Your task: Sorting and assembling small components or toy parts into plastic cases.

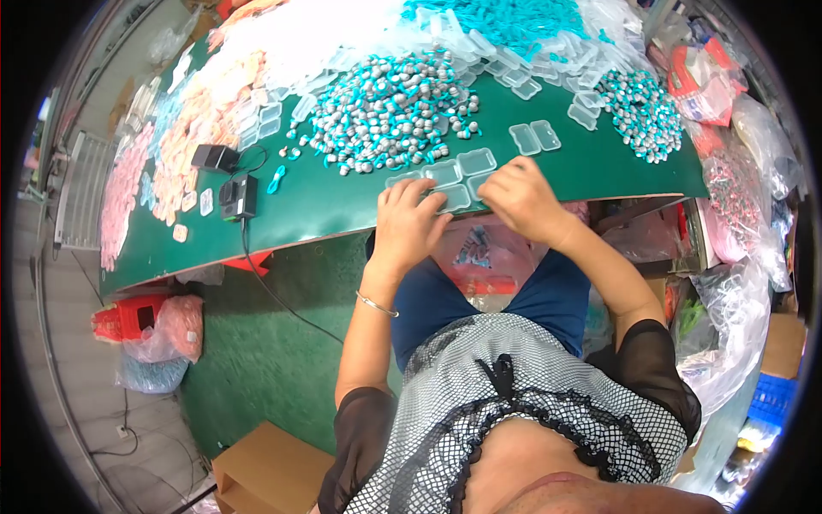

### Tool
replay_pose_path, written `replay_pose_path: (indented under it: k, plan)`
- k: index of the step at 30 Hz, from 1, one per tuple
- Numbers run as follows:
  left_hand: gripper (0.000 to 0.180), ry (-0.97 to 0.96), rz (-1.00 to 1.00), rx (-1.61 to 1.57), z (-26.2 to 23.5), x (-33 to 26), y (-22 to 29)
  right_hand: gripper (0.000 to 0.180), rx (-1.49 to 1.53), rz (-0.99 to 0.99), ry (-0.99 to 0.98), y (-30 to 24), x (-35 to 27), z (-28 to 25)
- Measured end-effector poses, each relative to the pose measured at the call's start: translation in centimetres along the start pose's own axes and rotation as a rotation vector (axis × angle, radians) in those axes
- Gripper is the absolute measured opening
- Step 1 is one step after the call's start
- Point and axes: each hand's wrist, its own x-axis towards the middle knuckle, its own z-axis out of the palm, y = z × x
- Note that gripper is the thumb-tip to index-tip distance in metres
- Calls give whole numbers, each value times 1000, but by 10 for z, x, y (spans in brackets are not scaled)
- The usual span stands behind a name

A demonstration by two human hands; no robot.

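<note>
Several clear plastic cases with opened lids lie side by side at the near edge of the green table. My left hand is over the left end of this row, fingers bent and thumb apart, with the fingertips at a case. At the right end, my right hand is closed, its fingers curled together beside a case; what they hold, if anything, cannot be made out. Just beyond the cases is a large heap of small grey-and-teal pieces. Another open clear case lies farther to the right.
A pile of teal pieces and many clear cases cover the far side. Another grey-and-teal heap is at the right. Peach pieces and two black box-shaped devices with a cable are at the left. Plastic bags crowd the right side.
</note>
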Motion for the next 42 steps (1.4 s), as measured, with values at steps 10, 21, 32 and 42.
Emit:
replay_pose_path:
  k: [10,21,32,42]
  plan:
    - [34,40,23,40,-3,7,13,24,-188,286,100,88,-25,-32]
    - [24,-95,94,32,20,29,30,7,120,120,28,99,-51,-27]
    - [21,-98,92,22,21,29,29,10,229,6,37,93,-21,-9]
    - [23,-91,82,2,20,23,24,14,82,156,183,68,-24,9]
